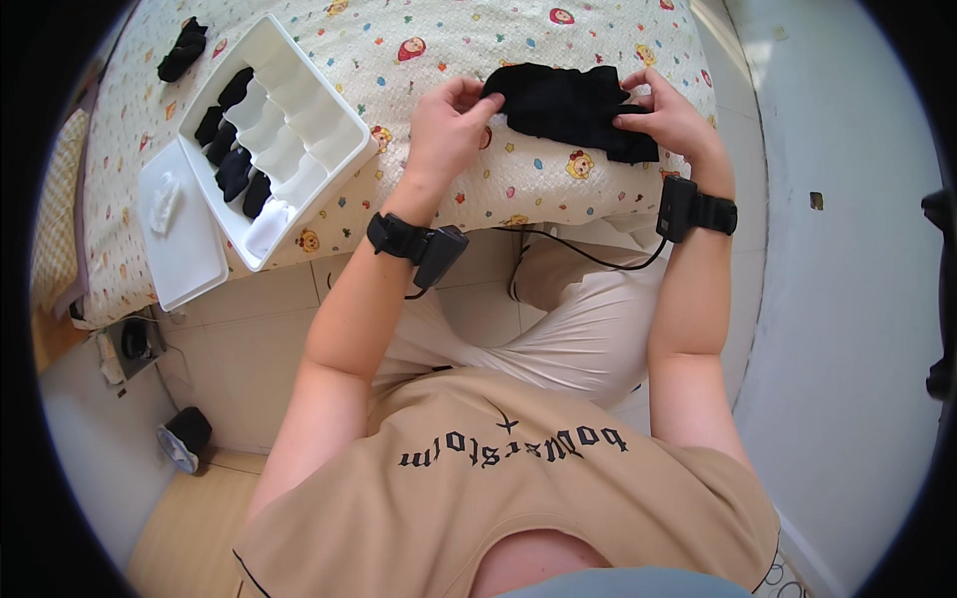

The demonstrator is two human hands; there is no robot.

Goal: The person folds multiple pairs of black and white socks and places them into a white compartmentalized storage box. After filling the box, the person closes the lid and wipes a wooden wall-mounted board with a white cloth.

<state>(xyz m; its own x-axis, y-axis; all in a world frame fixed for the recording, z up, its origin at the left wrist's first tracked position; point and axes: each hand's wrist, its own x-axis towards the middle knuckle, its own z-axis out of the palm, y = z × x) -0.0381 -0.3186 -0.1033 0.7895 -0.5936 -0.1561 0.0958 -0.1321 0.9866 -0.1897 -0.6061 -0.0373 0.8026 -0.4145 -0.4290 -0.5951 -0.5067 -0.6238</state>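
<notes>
Two black socks (557,105) lie one over the other on the patterned bedspread, their cuffs towards the right. At the rounded left end, my left hand (454,123) pinches the fabric between thumb and fingers. My right hand (673,119) is at the cuffs, thumb on the cloth and fingers partly behind it. To the left, a white divided storage box (258,142) sits tilted in view. Rolled black socks (234,172) fill several of its left cells, and a white bundle (271,228) occupies the cell nearest me.
A white lid (176,247) with a crumpled white piece (164,203) on it lies beside the box. Farther back is another black sock bundle (183,51) on the bedspread (419,82). A wall (837,299) rises at right. Cables hang from both wrist devices (441,254).
</notes>
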